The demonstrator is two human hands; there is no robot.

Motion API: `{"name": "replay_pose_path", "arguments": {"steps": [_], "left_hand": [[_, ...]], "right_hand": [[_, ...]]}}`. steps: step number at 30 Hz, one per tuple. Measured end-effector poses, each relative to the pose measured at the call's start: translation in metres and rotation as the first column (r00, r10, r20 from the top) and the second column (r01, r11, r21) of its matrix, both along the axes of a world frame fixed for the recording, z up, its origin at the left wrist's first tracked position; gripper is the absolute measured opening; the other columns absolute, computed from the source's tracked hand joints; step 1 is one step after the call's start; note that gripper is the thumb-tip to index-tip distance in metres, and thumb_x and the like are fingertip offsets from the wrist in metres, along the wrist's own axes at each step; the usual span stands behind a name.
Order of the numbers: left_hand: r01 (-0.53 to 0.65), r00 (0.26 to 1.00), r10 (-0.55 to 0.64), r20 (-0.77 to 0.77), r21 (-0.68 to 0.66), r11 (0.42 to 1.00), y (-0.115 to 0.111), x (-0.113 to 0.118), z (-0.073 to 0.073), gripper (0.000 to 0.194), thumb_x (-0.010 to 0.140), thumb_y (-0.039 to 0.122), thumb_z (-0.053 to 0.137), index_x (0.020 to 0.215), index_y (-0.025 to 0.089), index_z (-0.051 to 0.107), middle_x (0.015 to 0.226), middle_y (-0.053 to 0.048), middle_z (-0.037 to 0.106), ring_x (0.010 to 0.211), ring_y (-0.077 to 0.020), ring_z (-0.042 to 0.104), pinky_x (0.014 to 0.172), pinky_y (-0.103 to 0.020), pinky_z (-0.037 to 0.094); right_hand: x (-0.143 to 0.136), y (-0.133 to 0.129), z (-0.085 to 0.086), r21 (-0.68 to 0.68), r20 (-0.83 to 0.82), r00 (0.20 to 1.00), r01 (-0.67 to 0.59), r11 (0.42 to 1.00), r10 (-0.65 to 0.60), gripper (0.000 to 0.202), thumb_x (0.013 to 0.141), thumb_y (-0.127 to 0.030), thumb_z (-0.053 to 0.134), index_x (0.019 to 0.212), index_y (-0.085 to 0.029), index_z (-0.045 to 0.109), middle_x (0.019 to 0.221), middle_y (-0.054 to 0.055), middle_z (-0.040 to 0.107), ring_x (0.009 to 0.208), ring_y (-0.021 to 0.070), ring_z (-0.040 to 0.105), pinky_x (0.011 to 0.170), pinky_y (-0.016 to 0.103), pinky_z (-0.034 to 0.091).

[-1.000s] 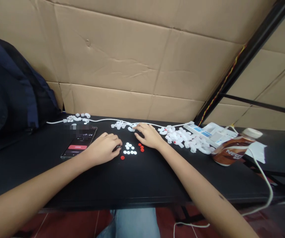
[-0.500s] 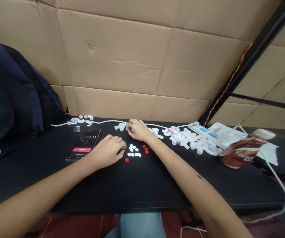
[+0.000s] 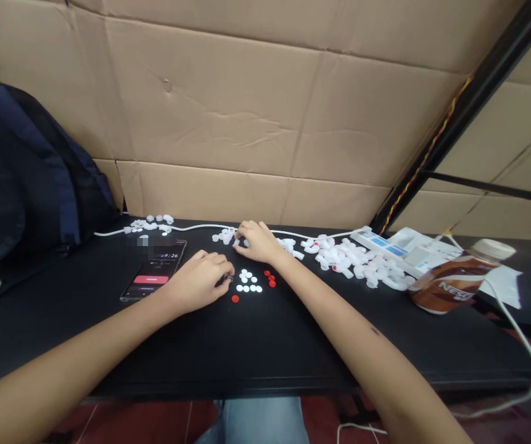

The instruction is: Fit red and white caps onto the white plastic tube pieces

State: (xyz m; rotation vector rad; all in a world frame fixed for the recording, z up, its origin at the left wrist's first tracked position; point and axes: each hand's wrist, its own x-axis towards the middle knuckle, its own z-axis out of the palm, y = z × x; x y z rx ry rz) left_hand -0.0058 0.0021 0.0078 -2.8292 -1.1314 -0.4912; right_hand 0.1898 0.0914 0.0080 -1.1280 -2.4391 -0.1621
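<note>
My left hand (image 3: 205,279) rests on the black table beside the phone (image 3: 156,268), fingers curled and tips pinched at a tiny thing too small to name. Next to those fingertips lie several small white discs (image 3: 247,279), a red disc (image 3: 235,299) in front of them and more red discs (image 3: 271,279) to their right. My right hand (image 3: 259,242) is farther back, with its thumb and fingers bent round a small translucent white plastic piece (image 3: 236,243). A few similar pieces (image 3: 224,235) lie just left of it. Its palm side is hidden.
A heap of white plastic parts (image 3: 348,258) spreads to the right, near a brown bottle (image 3: 454,280) and papers (image 3: 411,246). Other white pieces (image 3: 149,223) sit at the back left by a dark backpack (image 3: 24,166). A white cable (image 3: 195,227) runs along the cardboard wall (image 3: 209,111).
My right fingers have shifted slightly downward and nearer together around the white piece. My left hand stays almost in place. The discs lie as before.
</note>
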Motion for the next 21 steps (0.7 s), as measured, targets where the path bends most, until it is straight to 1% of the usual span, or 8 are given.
{"name": "replay_pose_path", "arguments": {"steps": [3,5,7,9,12,14,16,21], "left_hand": [[0.001,1.000,-0.001,-0.002,-0.001,1.000,-0.001,0.000,0.001,0.015,0.088,0.019,0.049,0.093,0.020,0.063,0.093,-0.002,0.066,0.092,-0.0188,0.061,0.082,-0.035,0.037],[0.003,1.000,-0.003,-0.004,-0.001,1.000,-0.002,0.000,0.001,0.015,0.086,0.018,0.049,0.092,0.020,0.063,0.093,-0.002,0.064,0.090,-0.0184,0.061,0.082,-0.035,0.037],[0.008,1.000,-0.008,-0.005,-0.006,1.000,-0.004,0.001,0.002,0.015,0.085,0.018,0.049,0.092,0.019,0.062,0.091,-0.002,0.063,0.087,-0.0177,0.060,0.082,-0.035,0.037],[0.016,1.000,-0.016,-0.006,-0.012,1.000,-0.006,0.001,0.002,0.015,0.083,0.017,0.048,0.091,0.019,0.061,0.089,-0.002,0.062,0.083,-0.0169,0.059,0.081,-0.034,0.037],[0.030,0.999,-0.031,-0.018,-0.020,0.999,-0.007,0.001,0.002,0.016,0.081,0.016,0.048,0.090,0.019,0.061,0.086,-0.002,0.061,0.079,-0.0164,0.058,0.079,-0.033,0.036],[0.032,0.999,-0.033,-0.028,-0.026,0.999,-0.007,0.001,0.002,0.017,0.080,0.015,0.048,0.091,0.019,0.061,0.085,-0.002,0.061,0.079,-0.0166,0.058,0.078,-0.034,0.035],[0.030,0.999,-0.030,-0.033,-0.029,0.999,-0.008,0.001,0.003,0.017,0.079,0.015,0.049,0.091,0.019,0.061,0.086,-0.002,0.061,0.079,-0.0168,0.058,0.079,-0.034,0.035],[0.080,0.997,-0.080,0.007,-0.055,0.995,-0.013,0.003,0.008,0.016,0.081,0.016,0.049,0.091,0.019,0.061,0.089,-0.001,0.062,0.083,-0.0163,0.059,0.083,-0.034,0.035]], "right_hand": [[0.003,-0.011,0.007,-0.132,-0.205,0.975,-0.120,0.984,0.091,0.013,0.078,-0.024,0.062,0.088,-0.016,0.060,0.091,0.005,0.061,0.084,0.0172,0.056,0.078,0.032,0.042],[0.009,-0.022,0.013,-0.264,-0.337,0.931,-0.240,0.934,0.144,0.013,0.074,-0.020,0.062,0.087,-0.017,0.060,0.083,0.002,0.060,0.073,0.0133,0.053,0.069,0.028,0.044],[0.016,-0.036,0.016,-0.397,-0.421,0.894,-0.334,0.855,0.154,0.015,0.072,-0.017,0.063,0.087,-0.016,0.061,0.075,-0.001,0.058,0.065,0.0110,0.050,0.062,0.026,0.043],[0.026,-0.050,0.017,-0.557,-0.495,0.856,-0.444,0.701,0.149,0.018,0.072,-0.016,0.065,0.090,-0.016,0.061,0.071,-0.002,0.057,0.061,0.0093,0.050,0.059,0.024,0.044],[0.038,-0.068,0.016,-0.699,-0.575,0.810,-0.560,0.445,0.115,0.023,0.073,-0.020,0.070,0.092,-0.016,0.059,0.079,0.000,0.063,0.065,0.0088,0.056,0.062,0.024,0.048],[0.043,-0.076,0.015,-0.754,-0.568,0.817,-0.565,0.336,0.098,0.029,0.070,-0.024,0.076,0.092,-0.015,0.059,0.083,0.002,0.065,0.069,0.0096,0.060,0.065,0.024,0.051],[0.044,-0.081,0.016,-0.794,-0.528,0.842,-0.536,0.286,0.111,0.032,0.068,-0.027,0.079,0.091,-0.015,0.061,0.084,0.002,0.066,0.071,0.0093,0.061,0.067,0.023,0.051],[0.037,-0.086,0.015,-0.849,-0.431,0.882,-0.468,0.246,0.193,0.031,0.069,-0.030,0.079,0.093,-0.015,0.066,0.071,-0.002,0.063,0.060,0.0070,0.057,0.058,0.019,0.047]]}}
